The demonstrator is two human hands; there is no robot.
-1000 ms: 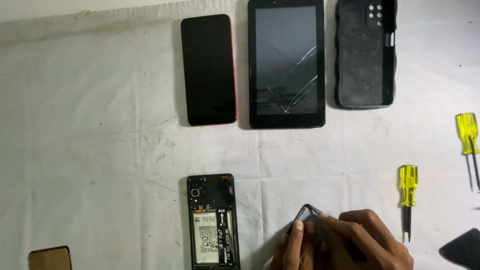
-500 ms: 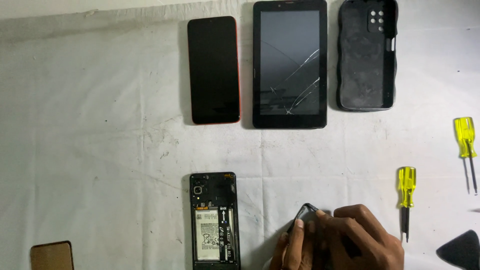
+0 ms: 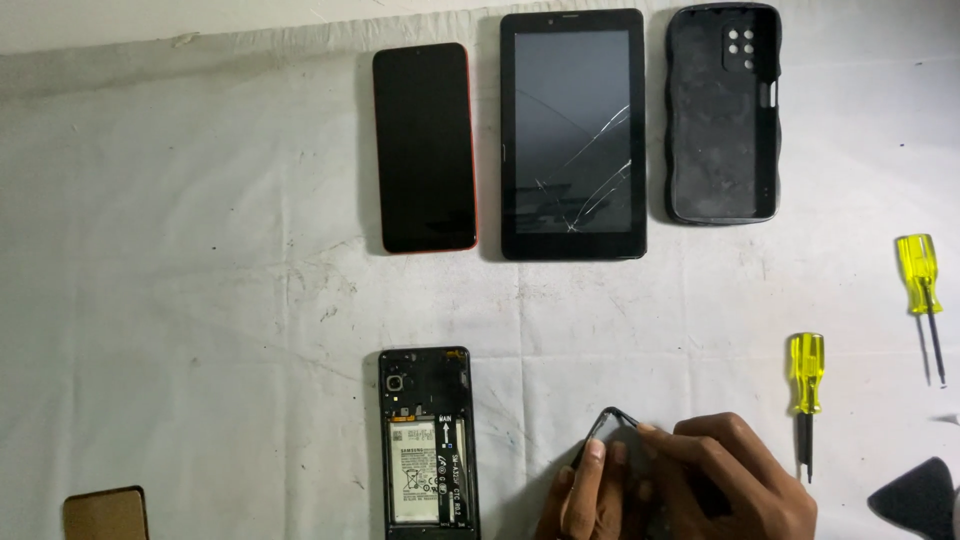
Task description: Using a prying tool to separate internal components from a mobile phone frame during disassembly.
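At the bottom edge both my hands grip a small dark flat part, possibly a phone cover, tilted up on its edge. The fingers of my left hand press its left side. My right hand pinches its top right corner. Most of the part is hidden behind my fingers. Just left of my hands lies an opened black phone, back off, its battery and circuit board showing.
On the white cloth, a red-edged phone, a tablet with a cracked screen and a black phone case lie along the far side. Two yellow-handled screwdrivers and a black pick lie right. A brown card sits bottom left.
The view has shifted a little, so everything sits slightly further right. My hands stay on the dark part in nearly the same place.
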